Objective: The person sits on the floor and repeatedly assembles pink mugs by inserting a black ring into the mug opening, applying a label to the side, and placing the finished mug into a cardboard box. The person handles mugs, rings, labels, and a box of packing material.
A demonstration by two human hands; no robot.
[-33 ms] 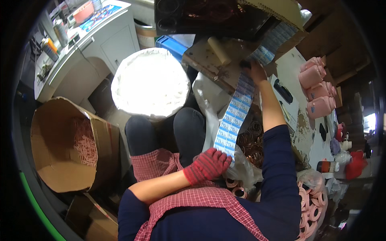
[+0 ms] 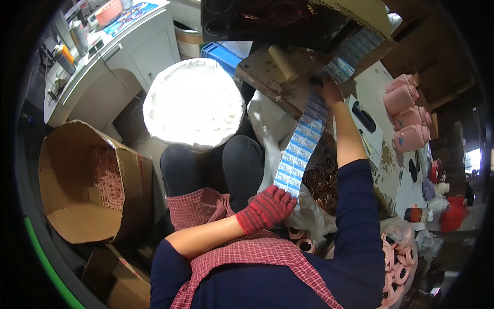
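A long blue-and-white strip of printed packets (image 2: 299,147) slants from beside my lap up to the worktable. Its lower end is held in my left hand (image 2: 267,210), which wears a red-and-black striped knit glove and has its fingers curled closed. Higher up, my right hand (image 2: 329,92) is closed at the strip's top by the table edge. Something dark shows at its fingertips, too small to make out. Past that hand, more of the blue-and-white packets (image 2: 339,69) come out of a cardboard box (image 2: 378,23).
Between my knees and the desk (image 2: 149,49) stands a white-lined tub (image 2: 194,103). A large carton (image 2: 77,219) with pink pieces lies left. Pink jars (image 2: 411,138) stand on the worktable (image 2: 388,165). Coiled copper-coloured rings (image 2: 320,180) and a bag of pink rings (image 2: 399,268) lie right.
The view has shifted very slightly. Both hands keep their hold at the strip, with hardly any movement.
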